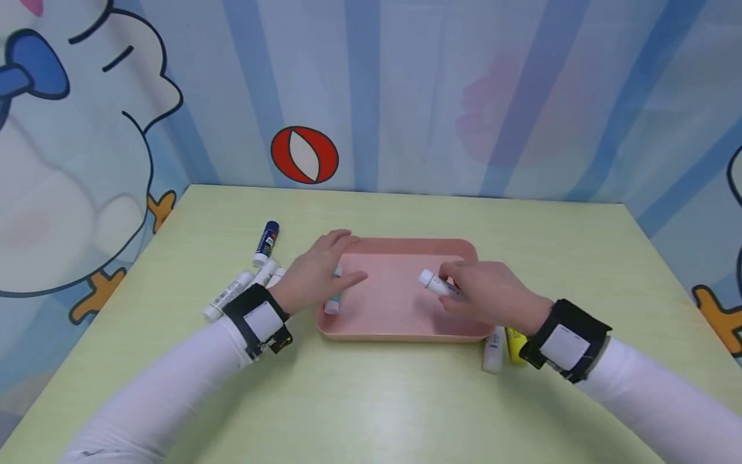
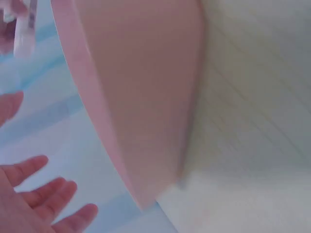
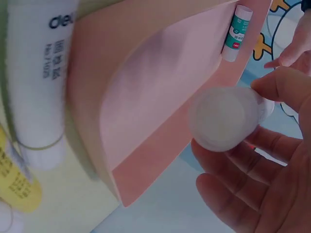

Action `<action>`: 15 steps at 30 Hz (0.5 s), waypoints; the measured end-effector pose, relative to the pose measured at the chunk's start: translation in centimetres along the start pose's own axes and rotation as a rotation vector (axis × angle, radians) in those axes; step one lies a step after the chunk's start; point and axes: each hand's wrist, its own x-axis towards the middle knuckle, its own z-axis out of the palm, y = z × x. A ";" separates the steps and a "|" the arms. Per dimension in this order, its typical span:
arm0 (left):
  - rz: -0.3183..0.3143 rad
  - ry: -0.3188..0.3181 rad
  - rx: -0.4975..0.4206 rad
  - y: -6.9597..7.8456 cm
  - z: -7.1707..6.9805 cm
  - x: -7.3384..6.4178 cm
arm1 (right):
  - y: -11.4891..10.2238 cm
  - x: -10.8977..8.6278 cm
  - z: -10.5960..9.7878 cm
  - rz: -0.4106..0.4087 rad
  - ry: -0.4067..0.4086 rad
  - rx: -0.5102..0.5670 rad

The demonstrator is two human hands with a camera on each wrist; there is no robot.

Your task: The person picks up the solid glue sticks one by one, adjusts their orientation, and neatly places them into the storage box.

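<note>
My right hand (image 1: pixel 493 290) holds a white glue stick (image 1: pixel 435 283) between thumb and fingers, tilted above the pink tray (image 1: pixel 388 290). The right wrist view shows its round white end (image 3: pixel 221 119) toward the camera. Inside the tray, along its left side, lies a green-and-white glue stick (image 3: pixel 238 33), partly covered by my left hand in the head view. That left hand (image 1: pixel 319 270) hovers at the tray's left end with fingers spread and nothing in its grasp.
Left of the tray lie a dark blue glue stick (image 1: pixel 267 242) and several white glue sticks (image 1: pixel 228 295), partly behind my left wrist. By the tray's near right corner are a white glue stick (image 1: pixel 494 351) and a yellow one (image 1: pixel 514 348). A patterned curtain (image 1: pixel 406 96) stands behind the table.
</note>
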 end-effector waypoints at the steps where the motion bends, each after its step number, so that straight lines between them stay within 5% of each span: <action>1: 0.042 -0.007 -0.009 0.4 0.2 0.0 | -0.2 0.2 0.1 -0.027 0.007 -0.029; 7: 0.247 -0.036 0.058 2.5 1.4 0.2 | -1.2 0.9 0.5 -0.196 0.069 -0.178; 15: 0.299 -0.091 0.133 3.9 2.0 0.0 | -2.2 1.1 0.7 -0.351 0.126 -0.316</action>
